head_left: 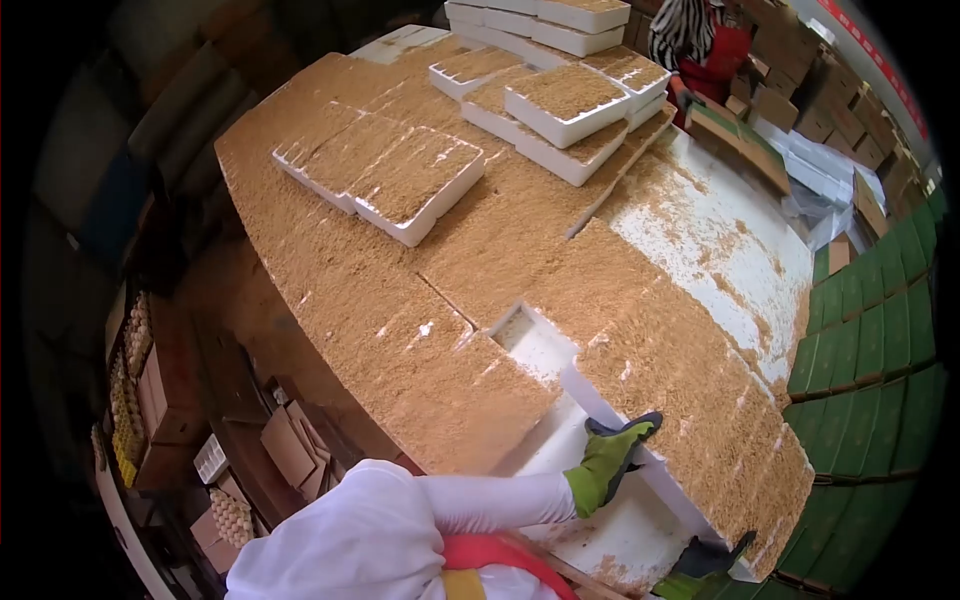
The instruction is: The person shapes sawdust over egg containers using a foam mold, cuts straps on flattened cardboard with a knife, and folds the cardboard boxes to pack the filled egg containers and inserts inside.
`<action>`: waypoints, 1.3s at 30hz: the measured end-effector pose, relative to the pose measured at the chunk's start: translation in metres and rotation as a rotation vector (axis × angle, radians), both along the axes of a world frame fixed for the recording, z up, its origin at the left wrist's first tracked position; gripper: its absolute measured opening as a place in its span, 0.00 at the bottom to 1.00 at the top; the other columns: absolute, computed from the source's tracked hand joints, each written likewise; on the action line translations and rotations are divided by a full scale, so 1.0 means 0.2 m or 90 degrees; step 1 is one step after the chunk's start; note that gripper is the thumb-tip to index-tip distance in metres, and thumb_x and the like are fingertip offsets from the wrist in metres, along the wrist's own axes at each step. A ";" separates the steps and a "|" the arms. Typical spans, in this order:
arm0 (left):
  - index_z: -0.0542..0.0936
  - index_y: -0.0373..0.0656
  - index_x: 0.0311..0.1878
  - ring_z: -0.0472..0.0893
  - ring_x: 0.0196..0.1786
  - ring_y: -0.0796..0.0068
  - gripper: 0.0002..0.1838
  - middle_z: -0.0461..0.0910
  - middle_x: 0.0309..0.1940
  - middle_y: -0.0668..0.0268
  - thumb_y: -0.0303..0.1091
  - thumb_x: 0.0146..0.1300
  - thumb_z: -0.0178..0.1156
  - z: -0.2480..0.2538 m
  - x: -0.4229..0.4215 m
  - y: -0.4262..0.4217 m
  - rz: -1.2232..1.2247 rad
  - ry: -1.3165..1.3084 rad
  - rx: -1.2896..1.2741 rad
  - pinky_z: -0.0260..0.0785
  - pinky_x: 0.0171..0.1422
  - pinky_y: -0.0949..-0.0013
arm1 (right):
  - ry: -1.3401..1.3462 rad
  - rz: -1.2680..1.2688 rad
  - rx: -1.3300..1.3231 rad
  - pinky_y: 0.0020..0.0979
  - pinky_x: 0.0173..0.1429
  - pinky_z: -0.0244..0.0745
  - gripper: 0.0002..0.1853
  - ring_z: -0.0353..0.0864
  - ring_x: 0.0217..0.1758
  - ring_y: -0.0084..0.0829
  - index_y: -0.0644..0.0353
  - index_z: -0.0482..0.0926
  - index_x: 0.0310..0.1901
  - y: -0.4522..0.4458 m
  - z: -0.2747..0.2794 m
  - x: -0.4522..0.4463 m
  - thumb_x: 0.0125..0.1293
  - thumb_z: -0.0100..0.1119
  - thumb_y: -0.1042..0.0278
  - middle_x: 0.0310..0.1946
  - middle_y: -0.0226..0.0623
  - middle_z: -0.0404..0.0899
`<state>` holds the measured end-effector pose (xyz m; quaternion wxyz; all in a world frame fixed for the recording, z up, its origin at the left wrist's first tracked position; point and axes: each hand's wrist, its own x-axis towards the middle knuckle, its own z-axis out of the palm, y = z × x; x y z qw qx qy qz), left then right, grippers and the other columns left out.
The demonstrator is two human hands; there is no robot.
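A long white foam tray [680,490] filled with tan, sawdust-like material lies at the right of the work surface, its near side wall showing. My left hand [607,462], in a green glove with dark fingers, is closed on the top edge of that wall. Lower down, my right hand [703,568], gloved alike and partly cut off by the frame's bottom, grips the tray's near corner; its thumb lies over the rim. Beside the tray, an open white box [530,340] shows a mostly bare bottom.
Tan material covers the large table [450,280]. Filled white trays [420,180] stand on it, with a stack of several trays [565,105] farther back. Another person [705,50] holds a cardboard piece at the far right. Green crates [860,380] line the right side; egg trays [232,515] are lower left.
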<state>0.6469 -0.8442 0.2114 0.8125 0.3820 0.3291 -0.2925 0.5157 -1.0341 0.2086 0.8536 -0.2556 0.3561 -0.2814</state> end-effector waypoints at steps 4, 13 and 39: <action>0.79 0.44 0.53 0.80 0.41 0.72 0.17 0.80 0.43 0.67 0.36 0.62 0.66 0.14 0.07 0.38 0.019 -0.041 -0.125 0.82 0.42 0.62 | -0.037 0.003 -0.083 0.42 0.74 0.58 0.31 0.67 0.67 0.40 0.64 0.58 0.71 0.26 0.06 0.08 0.73 0.49 0.57 0.68 0.49 0.66; 0.74 0.52 0.59 0.80 0.50 0.67 0.23 0.79 0.51 0.67 0.48 0.65 0.62 0.14 0.67 1.92 0.150 -0.266 -0.086 0.76 0.54 0.56 | -0.122 0.096 -0.188 0.41 0.72 0.61 0.30 0.67 0.68 0.38 0.60 0.63 0.69 1.62 0.07 0.95 0.71 0.54 0.55 0.67 0.43 0.67; 0.62 0.51 0.22 0.56 0.13 0.78 0.37 0.55 0.12 0.74 0.81 0.57 0.45 -0.06 1.67 3.77 0.065 -0.166 0.317 0.44 0.17 0.70 | 0.770 0.138 -0.920 0.38 0.56 0.74 0.26 0.78 0.56 0.41 0.61 0.74 0.58 1.21 -0.35 1.35 0.67 0.59 0.50 0.53 0.48 0.79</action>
